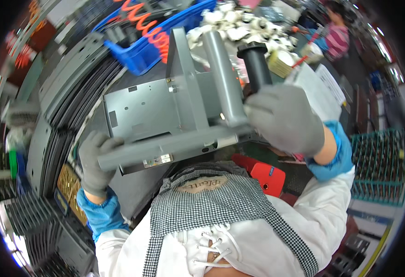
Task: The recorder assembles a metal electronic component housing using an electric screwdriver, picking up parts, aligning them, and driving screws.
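Observation:
A grey sheet-metal frame point(140, 108) is held tilted in front of me, with a flat panel pierced by small holes, long bars and a thick grey tube point(223, 76). My left hand point(96, 159), in a grey glove, has its fingers closed on the left end of the near bar point(165, 147). At the frame's right end my gloved right hand point(288, 120) is closed too, slightly blurred. A black flanged cylinder point(256, 64) rises just behind that hand; whether it is touched there is hidden. A small white and silver part point(158, 160) shows on the near bar.
Stacked grey metal panels point(68, 87) stand at the left. Beyond the frame are a blue bin point(140, 57), a coiled orange hose point(154, 34) and a heap of white parts point(239, 27). Another person point(338, 34) is at the far right. A red object point(267, 179) lies near my waist.

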Demonstrator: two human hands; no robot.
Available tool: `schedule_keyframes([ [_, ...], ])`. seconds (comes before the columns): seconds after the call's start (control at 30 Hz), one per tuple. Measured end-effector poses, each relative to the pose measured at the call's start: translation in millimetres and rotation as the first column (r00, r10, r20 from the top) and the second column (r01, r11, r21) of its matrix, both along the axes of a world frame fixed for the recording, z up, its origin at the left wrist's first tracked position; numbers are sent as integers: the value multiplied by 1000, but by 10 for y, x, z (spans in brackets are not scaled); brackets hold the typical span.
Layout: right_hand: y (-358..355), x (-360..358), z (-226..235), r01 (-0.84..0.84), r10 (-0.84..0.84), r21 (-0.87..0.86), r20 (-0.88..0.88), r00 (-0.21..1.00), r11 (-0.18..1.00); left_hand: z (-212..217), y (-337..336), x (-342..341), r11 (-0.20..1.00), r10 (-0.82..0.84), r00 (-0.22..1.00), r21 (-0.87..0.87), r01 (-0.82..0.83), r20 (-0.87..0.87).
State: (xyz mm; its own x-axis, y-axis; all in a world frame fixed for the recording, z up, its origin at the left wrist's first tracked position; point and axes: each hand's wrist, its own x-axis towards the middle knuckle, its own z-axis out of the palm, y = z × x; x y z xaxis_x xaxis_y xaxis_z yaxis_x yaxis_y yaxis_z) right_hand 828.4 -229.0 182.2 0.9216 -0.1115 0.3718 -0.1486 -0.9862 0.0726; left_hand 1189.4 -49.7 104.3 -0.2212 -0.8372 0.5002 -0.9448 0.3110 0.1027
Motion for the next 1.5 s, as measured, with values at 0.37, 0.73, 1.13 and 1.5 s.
schedule_keyframes([
  [0.37, 1400, -1815, 113, 593, -591, -16, -108, 799, 805, 35, -1381, -1461, 791, -611, 789, 2, 612, 69],
  [0.73, 2594, -2026, -589, 969, -986, 185, 17, 166, 166, -796, -2323, -2775, 557, -796, 516, -49, 829, -315],
  [1.13, 4739, -1914, -1815, 593, -651, 400, -14, -759, -699, -1721, -1572, -3649, 252, -619, 475, 415, 874, -625],
  [1.5, 5413, -2441, -3516, 180, -313, 433, -257, -914, -883, -3303, -684, -4862, -206, -458, 731, 861, 466, -505],
])
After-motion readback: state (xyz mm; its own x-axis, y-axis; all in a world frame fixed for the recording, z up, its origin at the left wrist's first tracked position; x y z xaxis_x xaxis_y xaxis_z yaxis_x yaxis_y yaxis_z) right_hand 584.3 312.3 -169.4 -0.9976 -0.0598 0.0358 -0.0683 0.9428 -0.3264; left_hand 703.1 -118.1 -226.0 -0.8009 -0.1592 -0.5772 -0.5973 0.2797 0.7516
